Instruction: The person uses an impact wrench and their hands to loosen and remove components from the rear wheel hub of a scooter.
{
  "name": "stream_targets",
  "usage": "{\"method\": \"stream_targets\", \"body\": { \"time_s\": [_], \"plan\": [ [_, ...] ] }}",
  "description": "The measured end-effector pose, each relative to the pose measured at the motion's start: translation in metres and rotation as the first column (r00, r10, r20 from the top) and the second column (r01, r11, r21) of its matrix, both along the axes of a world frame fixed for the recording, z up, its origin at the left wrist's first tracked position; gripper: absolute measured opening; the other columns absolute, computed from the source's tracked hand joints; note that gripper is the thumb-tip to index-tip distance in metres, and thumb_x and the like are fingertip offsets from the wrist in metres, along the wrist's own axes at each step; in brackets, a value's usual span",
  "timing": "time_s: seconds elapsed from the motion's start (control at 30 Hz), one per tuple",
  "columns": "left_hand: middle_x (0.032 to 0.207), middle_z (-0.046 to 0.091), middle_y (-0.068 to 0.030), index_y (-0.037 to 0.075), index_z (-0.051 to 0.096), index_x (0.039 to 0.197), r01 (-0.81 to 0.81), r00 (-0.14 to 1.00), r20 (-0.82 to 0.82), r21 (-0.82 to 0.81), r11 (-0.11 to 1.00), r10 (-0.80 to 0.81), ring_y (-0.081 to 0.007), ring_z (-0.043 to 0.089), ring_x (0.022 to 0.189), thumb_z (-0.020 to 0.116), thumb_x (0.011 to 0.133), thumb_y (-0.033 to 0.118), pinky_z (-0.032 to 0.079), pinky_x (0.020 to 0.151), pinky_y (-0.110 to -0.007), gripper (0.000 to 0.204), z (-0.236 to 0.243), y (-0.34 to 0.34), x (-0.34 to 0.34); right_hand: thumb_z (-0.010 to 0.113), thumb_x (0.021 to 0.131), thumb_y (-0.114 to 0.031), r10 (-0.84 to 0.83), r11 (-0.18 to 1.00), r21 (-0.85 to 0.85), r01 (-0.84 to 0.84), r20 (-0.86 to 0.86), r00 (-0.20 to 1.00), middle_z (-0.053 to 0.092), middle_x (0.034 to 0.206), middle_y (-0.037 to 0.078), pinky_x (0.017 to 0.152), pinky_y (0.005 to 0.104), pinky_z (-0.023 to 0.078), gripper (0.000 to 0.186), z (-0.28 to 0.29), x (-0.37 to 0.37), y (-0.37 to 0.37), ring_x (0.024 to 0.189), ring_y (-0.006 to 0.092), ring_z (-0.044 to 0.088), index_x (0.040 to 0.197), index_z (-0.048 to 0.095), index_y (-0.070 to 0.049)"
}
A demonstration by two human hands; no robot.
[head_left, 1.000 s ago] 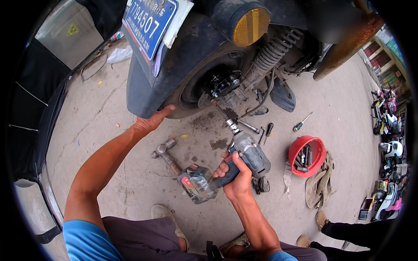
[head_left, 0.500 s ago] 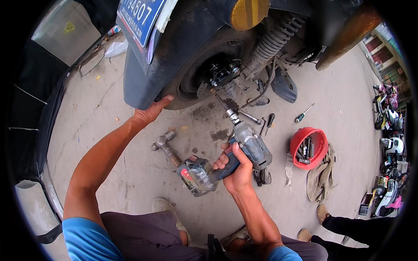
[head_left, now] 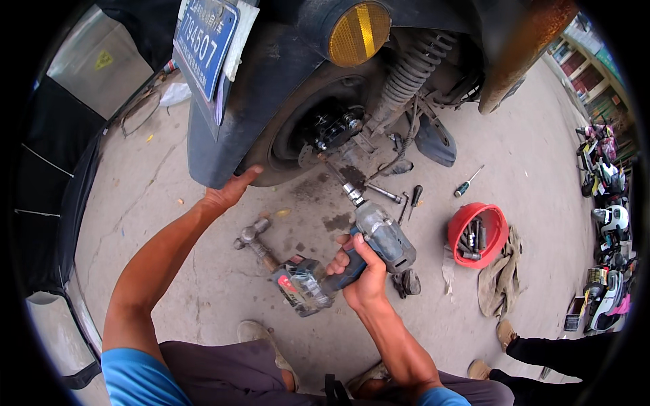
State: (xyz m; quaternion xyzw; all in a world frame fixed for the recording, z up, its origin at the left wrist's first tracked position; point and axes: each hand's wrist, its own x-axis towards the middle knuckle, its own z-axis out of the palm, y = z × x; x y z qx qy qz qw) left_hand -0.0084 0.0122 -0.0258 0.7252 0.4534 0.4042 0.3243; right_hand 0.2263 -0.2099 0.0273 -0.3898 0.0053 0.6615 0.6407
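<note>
The right hand's grip [head_left: 365, 277] is wrapped around the handle of a cordless impact wrench [head_left: 387, 233], its battery pack [head_left: 302, 287] out to the left of the fist. The left hand [head_left: 230, 193] lies at the lower edge of the rear fender [head_left: 220, 145], thumb beside the tyre [head_left: 274, 174]; its fingers are hidden, so I cannot tell whether they clasp anything.

If the wrench runs with its tip badly seated, the long extension bar [head_left: 333, 168] could skip sideways and scrape nearby parts; one hand alone seems to carry the weight, so a sudden kick could also twist that wrist. A turning wheel might pinch the left fingers.

The wrench sits inside the right fist, its body just ahead and to the right, the bar slanting forward and left toward the hub [head_left: 332, 125]. Whether the tip touches anything is unclear. Farther out, a hammer [head_left: 250, 234] lies left of the wrench and a red container [head_left: 500, 230] stands right.
</note>
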Motion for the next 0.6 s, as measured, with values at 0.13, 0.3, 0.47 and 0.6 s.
{"method": "stream_targets", "body": {
  "time_s": [0.13, 0.3, 0.47, 0.6],
  "plan": [
    [0.131, 0.060, -0.0135, 0.003, 0.054, 0.133, -0.002, 0.999, -0.037, 0.028, 1.000, 0.003, -0.0263, 0.054, 0.121, 0.079, 0.081, 0.037, 0.041, 0.104, -0.036, 0.066, 0.006, -0.001, 0.001, 0.067, 0.090, -0.028, -0.019, 1.000, 0.016, 0.019, -0.005, 1.000, 0.051, 0.068, 0.006, 0.063, 0.0336, 0.042, 0.032, -0.010, -0.004, 0.000, 0.062, 0.0180, 0.049, 0.100, 0.057, 0.001],
    [0.128, 0.061, -0.0138, 0.005, 0.056, 0.131, 0.044, 0.995, -0.092, -0.015, 0.999, -0.045, -0.0265, 0.055, 0.118, 0.079, 0.081, 0.040, 0.043, 0.101, -0.037, 0.065, 0.031, -0.005, -0.006, 0.067, 0.089, -0.031, -0.052, 0.992, 0.125, 0.017, 0.286, 0.957, 0.050, 0.069, 0.005, 0.067, 0.0345, 0.042, 0.036, -0.043, 0.001, -0.002, 0.065, 0.0170, 0.049, 0.105, 0.057, 0.000],
    [0.124, 0.062, -0.0108, 0.007, 0.059, 0.128, 0.145, 0.968, -0.172, -0.206, 0.968, -0.182, -0.0267, 0.057, 0.112, 0.075, 0.084, 0.044, 0.045, 0.098, -0.039, 0.059, 0.045, -0.008, 0.000, 0.067, 0.087, -0.025, -0.066, 0.981, 0.188, -0.048, 0.558, 0.827, 0.053, 0.070, 0.005, 0.068, 0.0334, 0.043, 0.040, -0.056, 0.026, -0.001, 0.065, 0.0163, 0.051, 0.112, 0.057, 0.004],
    [0.120, 0.063, -0.0115, 0.003, 0.054, 0.131, 0.160, 0.951, -0.250, -0.099, 0.982, -0.180, -0.0191, 0.058, 0.110, 0.078, 0.085, 0.032, 0.049, 0.092, -0.035, 0.059, 0.023, -0.002, -0.007, 0.070, 0.083, -0.031, -0.022, 0.970, 0.211, -0.118, 0.563, 0.826, 0.054, 0.071, 0.006, 0.073, 0.0350, 0.043, 0.049, -0.070, 0.048, 0.004, 0.066, 0.0171, 0.051, 0.114, 0.056, 0.004]
  ]
}}
